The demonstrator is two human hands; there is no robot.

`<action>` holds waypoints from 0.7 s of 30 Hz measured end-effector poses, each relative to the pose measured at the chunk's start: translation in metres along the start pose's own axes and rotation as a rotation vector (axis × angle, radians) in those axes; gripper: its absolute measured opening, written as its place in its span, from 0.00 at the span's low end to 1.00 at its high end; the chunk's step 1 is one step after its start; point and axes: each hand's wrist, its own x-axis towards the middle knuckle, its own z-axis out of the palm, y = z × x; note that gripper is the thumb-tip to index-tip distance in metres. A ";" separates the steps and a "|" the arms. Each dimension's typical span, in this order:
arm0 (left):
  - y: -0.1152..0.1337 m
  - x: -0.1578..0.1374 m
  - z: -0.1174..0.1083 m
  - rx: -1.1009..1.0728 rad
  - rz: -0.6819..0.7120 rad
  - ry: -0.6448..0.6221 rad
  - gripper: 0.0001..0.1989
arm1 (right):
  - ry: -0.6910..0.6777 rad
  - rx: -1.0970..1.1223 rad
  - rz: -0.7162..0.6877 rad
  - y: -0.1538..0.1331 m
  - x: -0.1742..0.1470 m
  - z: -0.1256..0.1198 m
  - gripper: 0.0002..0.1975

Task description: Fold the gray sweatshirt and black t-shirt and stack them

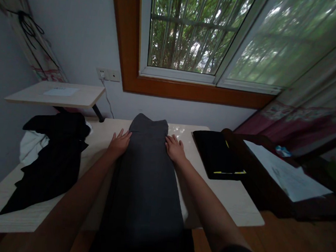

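Grey cloth (pixel 148 171) stretches between my left grip (pixel 119 144) and right grip (pixel 175 149) on the screen, each touching one long edge, both spread rather than clenched. Its long axis points away from me across the counter (pixel 239 203); neither side looks nearer. Leftward sits a black heap (pixel 55 163); rightward, a flat black item (pixel 215 151).

The cloth (pixel 149 171) is plain dark grey, the counter (pixel 237 202) pale cream. The heaped clothes (pixel 57 163) are black, the fabric (pixel 32 147) white. The flat item (pixel 215 151) is black with yellow edge marks; window trim (pixel 194 92) orange-brown, leaves (pixel 176 36) green, floor (pixel 318 249) brown, right-hand curtain (pixel 312 117) pale with maroon.
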 end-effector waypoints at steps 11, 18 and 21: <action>-0.009 0.029 0.010 0.000 -0.077 0.024 0.27 | -0.062 0.032 0.061 0.013 0.035 0.005 0.26; -0.020 0.003 0.010 -0.038 -0.058 0.098 0.29 | 0.009 0.034 -0.023 0.024 0.011 0.006 0.26; -0.026 -0.014 0.010 -0.061 0.018 0.133 0.28 | 0.043 0.077 -0.040 0.028 -0.007 0.003 0.26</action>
